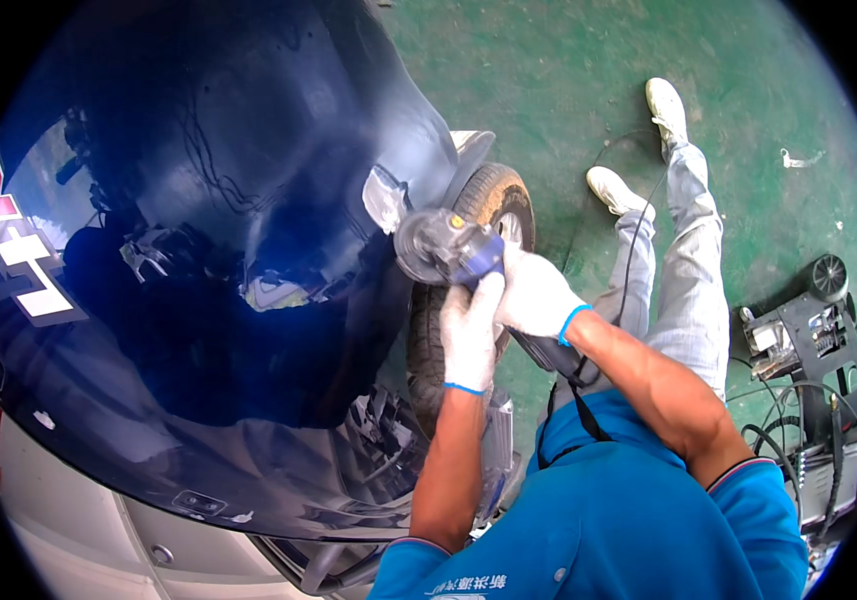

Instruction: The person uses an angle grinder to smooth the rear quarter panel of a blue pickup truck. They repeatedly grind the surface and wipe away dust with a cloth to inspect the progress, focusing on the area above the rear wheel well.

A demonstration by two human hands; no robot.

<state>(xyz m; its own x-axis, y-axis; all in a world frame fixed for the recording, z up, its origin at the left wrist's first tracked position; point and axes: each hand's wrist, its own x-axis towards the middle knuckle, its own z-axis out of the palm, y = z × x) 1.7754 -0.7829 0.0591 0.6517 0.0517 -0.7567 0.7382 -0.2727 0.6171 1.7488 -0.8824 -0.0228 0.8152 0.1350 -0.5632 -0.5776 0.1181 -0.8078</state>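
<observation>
With both hands I hold an angle grinder (477,256), its head grey and its body blue. My left hand (471,328), in a white knitted glove with a blue cuff, is closed around it from below. My right hand (539,293), gloved alike, grips the body just behind the head. The round disc end (417,246) is at the edge of a glossy dark blue vehicle panel (279,180); I cannot tell whether it touches. Just above the disc is a pale bare patch (386,199) on the panel.
Beyond the panel edge is a tyre (494,190). My legs in light trousers (689,260) and white shoes (667,108) extend over the green floor (549,70). A thin black cable (639,240) runs beside them. A wheeled machine with hoses (819,350) stands at right.
</observation>
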